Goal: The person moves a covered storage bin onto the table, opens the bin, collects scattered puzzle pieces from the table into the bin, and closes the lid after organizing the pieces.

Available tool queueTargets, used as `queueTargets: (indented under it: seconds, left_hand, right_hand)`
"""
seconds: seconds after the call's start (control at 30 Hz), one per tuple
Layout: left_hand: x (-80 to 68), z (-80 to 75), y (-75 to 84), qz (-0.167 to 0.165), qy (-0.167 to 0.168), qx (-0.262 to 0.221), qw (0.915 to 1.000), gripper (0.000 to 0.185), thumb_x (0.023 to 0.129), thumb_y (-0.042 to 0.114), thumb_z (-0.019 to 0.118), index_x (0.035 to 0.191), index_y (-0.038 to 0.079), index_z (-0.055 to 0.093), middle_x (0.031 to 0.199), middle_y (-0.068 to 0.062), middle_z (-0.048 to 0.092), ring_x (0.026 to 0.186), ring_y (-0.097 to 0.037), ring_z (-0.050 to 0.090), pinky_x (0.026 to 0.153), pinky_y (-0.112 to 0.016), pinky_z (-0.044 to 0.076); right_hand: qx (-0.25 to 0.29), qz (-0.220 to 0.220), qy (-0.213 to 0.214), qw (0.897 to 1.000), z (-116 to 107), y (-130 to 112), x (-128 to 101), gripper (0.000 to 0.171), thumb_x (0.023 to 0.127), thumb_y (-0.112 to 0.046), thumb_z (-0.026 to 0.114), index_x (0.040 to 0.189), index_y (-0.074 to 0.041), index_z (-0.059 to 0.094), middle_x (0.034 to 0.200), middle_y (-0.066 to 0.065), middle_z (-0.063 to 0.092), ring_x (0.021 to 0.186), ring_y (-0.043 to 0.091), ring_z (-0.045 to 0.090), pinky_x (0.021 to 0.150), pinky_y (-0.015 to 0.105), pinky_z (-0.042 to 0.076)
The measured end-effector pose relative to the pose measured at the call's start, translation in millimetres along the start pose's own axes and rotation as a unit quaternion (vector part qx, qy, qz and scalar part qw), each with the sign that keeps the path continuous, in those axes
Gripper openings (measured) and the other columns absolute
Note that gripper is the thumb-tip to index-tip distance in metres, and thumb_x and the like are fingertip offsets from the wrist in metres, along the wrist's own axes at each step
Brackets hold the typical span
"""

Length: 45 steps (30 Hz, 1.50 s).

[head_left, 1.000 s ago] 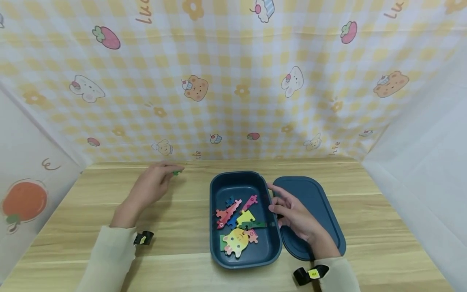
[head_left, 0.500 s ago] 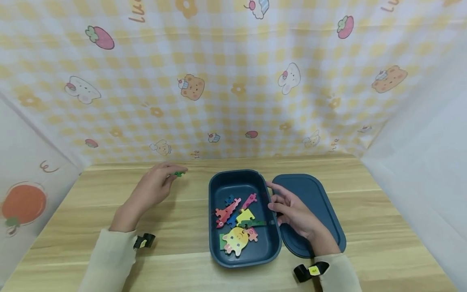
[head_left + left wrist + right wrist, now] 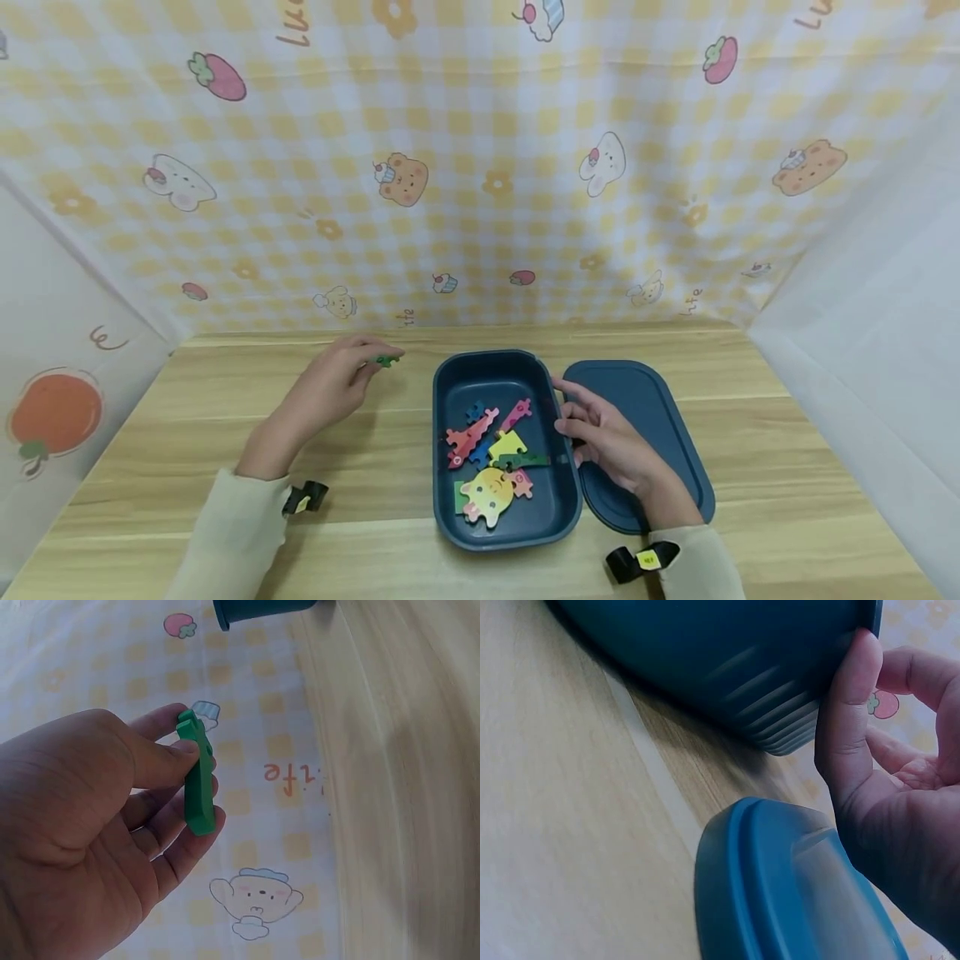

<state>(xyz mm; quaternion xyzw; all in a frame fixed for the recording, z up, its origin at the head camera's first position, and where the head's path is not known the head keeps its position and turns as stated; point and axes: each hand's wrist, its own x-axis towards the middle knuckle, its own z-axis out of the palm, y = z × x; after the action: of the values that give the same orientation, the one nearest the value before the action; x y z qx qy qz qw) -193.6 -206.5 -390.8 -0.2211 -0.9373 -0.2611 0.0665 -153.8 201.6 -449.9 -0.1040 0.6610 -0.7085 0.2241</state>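
Note:
Over the back left of the table, my left hand pinches a small green jigsaw puzzle piece between thumb and fingers, held edge-on in the left wrist view. To its right stands a dark blue box, open at the top. Inside lie several colourful puzzle pieces: a round yellow animal face, a red strip, a yellow piece, a dark green strip and a pink one. My right hand rests against the box's right side, its thumb touching the outer wall near the rim.
A dark blue lid lies on the wooden table right of the box, partly under my right hand. A yellow checked cloth hangs along the table's back edge, with white cloth at both sides.
My left hand has moved a little to the right with the green puzzle piece, closer to the box. The right hand stays at the box's side, and the pieces inside lie as before.

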Motion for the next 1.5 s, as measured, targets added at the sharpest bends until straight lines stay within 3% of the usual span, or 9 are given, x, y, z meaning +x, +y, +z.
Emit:
queueTargets:
  seconds: [0.23,0.67,1.23,1.5]
  left_hand:
    - [0.7,1.9,1.7,-0.005,-0.013,-0.05,0.9987,0.039,0.103,-0.005,0.061,0.136,0.013,0.072,0.14,-0.013,0.068,0.125,-0.033,0.067,0.097,-0.051,0.061]
    - [-0.5,-0.7,15.6,-0.005,-0.016,-0.054,0.9984,0.041,0.104,-0.001,0.061,0.137,0.019,0.071,0.14,-0.009,0.068,0.119,-0.027,0.07,0.095,-0.048,0.062]
    - [-4.3,7.0,39.2,-0.001,-0.012,-0.07,0.9975,0.037,0.104,0.001,0.063,0.134,0.02,0.072,0.136,-0.004,0.069,0.113,-0.021,0.071,0.094,-0.043,0.064]
    - [-4.2,10.0,52.2,0.008,-0.013,-0.075,0.9971,0.038,0.103,0.001,0.064,0.135,0.021,0.073,0.136,-0.003,0.069,0.118,-0.022,0.07,0.098,-0.044,0.063]
  right_hand:
    - [-0.003,-0.005,-0.004,1.0,0.7,-0.7,-0.7,0.075,0.107,-0.013,0.061,0.168,-0.007,0.018,0.101,-0.007,0.058,0.076,0.004,0.059,0.061,0.021,0.058]
    - [-0.012,-0.005,-0.001,1.0,0.7,-1.0,-2.0,0.074,0.107,-0.013,0.06,0.168,-0.008,0.019,0.101,-0.006,0.057,0.078,0.004,0.058,0.062,0.022,0.059]
    - [-0.009,-0.004,-0.002,1.0,2.4,-1.3,-0.3,0.074,0.106,-0.012,0.061,0.168,-0.007,0.019,0.1,-0.007,0.059,0.076,0.004,0.059,0.061,0.021,0.058]
    - [-0.004,-0.008,-0.005,1.0,2.2,-0.8,-0.5,0.075,0.106,-0.012,0.061,0.168,-0.006,0.018,0.099,-0.007,0.058,0.075,0.004,0.06,0.061,0.02,0.058]
